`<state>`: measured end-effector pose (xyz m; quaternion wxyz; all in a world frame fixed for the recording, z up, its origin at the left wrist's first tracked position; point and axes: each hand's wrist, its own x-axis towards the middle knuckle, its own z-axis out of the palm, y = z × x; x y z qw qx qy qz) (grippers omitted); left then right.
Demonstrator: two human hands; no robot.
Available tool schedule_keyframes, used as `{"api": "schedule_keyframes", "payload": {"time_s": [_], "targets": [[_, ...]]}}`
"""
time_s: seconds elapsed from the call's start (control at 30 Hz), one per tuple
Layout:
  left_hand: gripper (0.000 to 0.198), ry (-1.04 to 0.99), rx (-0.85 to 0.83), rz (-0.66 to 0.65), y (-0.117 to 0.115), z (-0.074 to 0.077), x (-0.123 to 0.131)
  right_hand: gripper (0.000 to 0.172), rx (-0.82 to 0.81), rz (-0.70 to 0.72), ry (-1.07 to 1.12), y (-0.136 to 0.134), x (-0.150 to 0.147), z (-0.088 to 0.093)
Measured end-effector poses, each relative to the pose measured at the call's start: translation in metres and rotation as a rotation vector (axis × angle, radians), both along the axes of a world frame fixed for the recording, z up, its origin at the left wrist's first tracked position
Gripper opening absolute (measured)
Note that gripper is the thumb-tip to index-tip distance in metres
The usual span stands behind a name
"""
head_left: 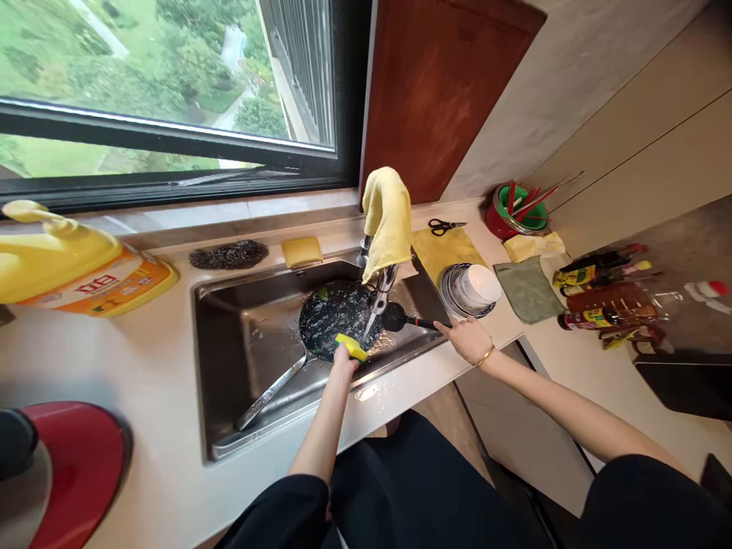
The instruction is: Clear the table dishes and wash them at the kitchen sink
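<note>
A dark round pan [325,316] lies in the steel sink [252,343], wet and speckled with suds. My left hand [345,358] pinches a yellow and green sponge [351,346] at the pan's near edge. Reaching in from the right, my right hand [470,340] is closed on a black handle [422,323] with a red band, which runs to the pan's right side. Water streams from the faucet [386,282], draped with a yellow cloth [386,217]. A metal-handled utensil [271,393] slants across the sink; its far end reaches the pan.
Left of the sink stand a yellow detergent bottle [91,271] and a red appliance [80,465]. Behind it lie a steel scrubber [229,255] and yellow sponge [302,251]. To the right are stacked bowls [480,285], scissors [446,226], a utensil tub [497,213] and bottles [589,319].
</note>
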<state>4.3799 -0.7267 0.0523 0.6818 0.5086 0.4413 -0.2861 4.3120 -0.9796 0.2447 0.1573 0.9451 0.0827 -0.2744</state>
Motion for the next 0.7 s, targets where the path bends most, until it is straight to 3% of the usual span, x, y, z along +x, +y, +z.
{"api": "schedule_keyframes", "payload": {"time_s": [0.1,0.23,0.37,0.53,0.7], "targets": [[0.022,0.088,-0.211,0.041,-0.030,0.023,-0.012,0.044,0.161,-0.128,-0.008,-0.033,0.002,0.012],[0.015,0.091,-0.539,0.214,-0.086,0.067,-0.015,0.043,0.611,-0.360,0.090,-0.101,0.004,0.029],[0.018,-0.129,-0.480,0.300,-0.144,0.109,0.000,0.059,0.996,-0.508,0.159,-0.199,0.009,0.046],[0.021,-0.308,-0.408,0.384,-0.216,0.142,0.023,0.051,0.980,-0.378,-0.227,-0.351,0.028,0.060],[0.028,-0.354,-0.417,0.338,-0.284,0.160,0.040,0.042,0.687,-0.425,-0.457,-0.494,0.074,0.049]]}}
